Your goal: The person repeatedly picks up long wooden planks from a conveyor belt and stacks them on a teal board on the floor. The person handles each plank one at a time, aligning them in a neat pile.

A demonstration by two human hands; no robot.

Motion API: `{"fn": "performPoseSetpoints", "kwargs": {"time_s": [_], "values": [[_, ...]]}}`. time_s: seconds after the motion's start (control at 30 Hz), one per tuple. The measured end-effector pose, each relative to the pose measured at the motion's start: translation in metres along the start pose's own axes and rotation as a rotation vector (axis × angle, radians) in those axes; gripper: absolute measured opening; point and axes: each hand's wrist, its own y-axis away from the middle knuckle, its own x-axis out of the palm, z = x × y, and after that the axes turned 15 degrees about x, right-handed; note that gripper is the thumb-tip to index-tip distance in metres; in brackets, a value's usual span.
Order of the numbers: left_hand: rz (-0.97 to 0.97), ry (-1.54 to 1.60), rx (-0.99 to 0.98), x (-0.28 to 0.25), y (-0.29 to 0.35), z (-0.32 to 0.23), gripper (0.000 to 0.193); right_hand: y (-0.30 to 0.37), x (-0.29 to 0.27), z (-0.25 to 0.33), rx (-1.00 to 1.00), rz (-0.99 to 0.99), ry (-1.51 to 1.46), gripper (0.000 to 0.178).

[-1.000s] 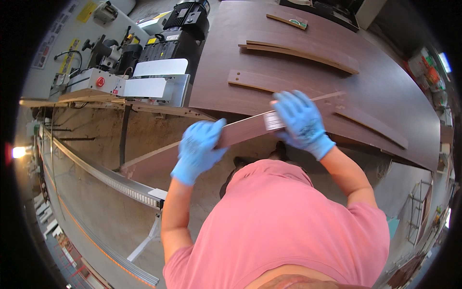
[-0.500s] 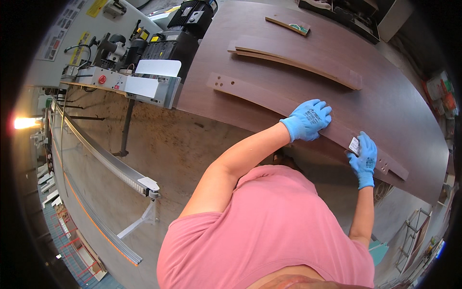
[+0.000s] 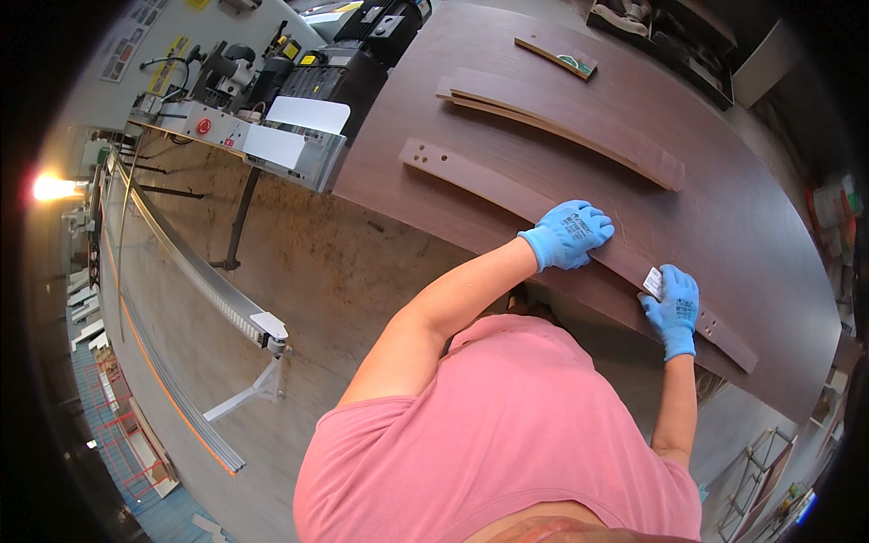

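Note:
A long brown wooden strip [image 3: 489,184] with drilled holes at both ends lies along the near edge of the brown table. My left hand [image 3: 568,235], in a blue glove, is closed over the strip's middle; its thumb is hidden. Toward the strip's right end my right hand [image 3: 672,306], also gloved, grips a small flat block with a white printed face [image 3: 654,282] against the strip. The block's underside cannot be seen.
Farther back on the table [image 3: 742,244] lie stacked brown strips [image 3: 561,127] and a short offcut [image 3: 554,56] with a green-and-white item. A machine with a red button [image 3: 204,126] adjoins the left side. A dark bin [image 3: 665,45] stands beyond, and a roller rail [image 3: 204,271] runs at left.
My right hand and the block have shifted slightly left along the strip. My left hand stays on the strip. The whole view has turned a little.

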Motion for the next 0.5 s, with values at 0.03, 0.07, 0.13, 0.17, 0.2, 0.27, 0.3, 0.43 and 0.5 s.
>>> {"fn": "performPoseSetpoints", "kwargs": {"time_s": [0.03,0.07,0.13,0.17,0.2,0.27,0.3,0.43,0.5], "values": [[-0.022,-0.003,0.006,0.001,0.002,0.001,0.044,-0.003,-0.001,0.002,0.004,0.001,0.005,0.069],[-0.044,-0.007,0.011,0.002,0.003,0.002,0.043,-0.003,-0.001,0.004,0.006,0.002,0.011,0.068],[-0.043,-0.010,-0.009,0.002,0.003,0.001,0.039,-0.001,0.003,0.003,-0.023,-0.060,0.006,0.067],[-0.043,-0.019,-0.030,-0.001,0.004,-0.001,0.037,0.001,0.007,-0.001,-0.060,-0.123,-0.011,0.066],[-0.034,-0.034,-0.049,0.000,0.005,-0.002,0.034,-0.002,0.012,-0.001,-0.114,-0.190,-0.042,0.066],[-0.034,-0.040,-0.079,0.003,0.003,-0.003,0.035,-0.005,0.017,-0.006,-0.050,-0.068,-0.063,0.067],[-0.063,-0.005,-0.110,0.000,0.001,-0.006,0.037,-0.009,0.022,-0.018,-0.103,-0.079,-0.044,0.067],[0.103,0.017,-0.210,-0.014,-0.004,-0.012,0.055,-0.022,0.025,-0.033,-0.123,0.070,-0.032,0.065],[0.155,-0.007,-0.212,-0.020,0.001,-0.017,0.053,-0.027,0.027,-0.040,-0.177,0.063,-0.016,0.063]]}}
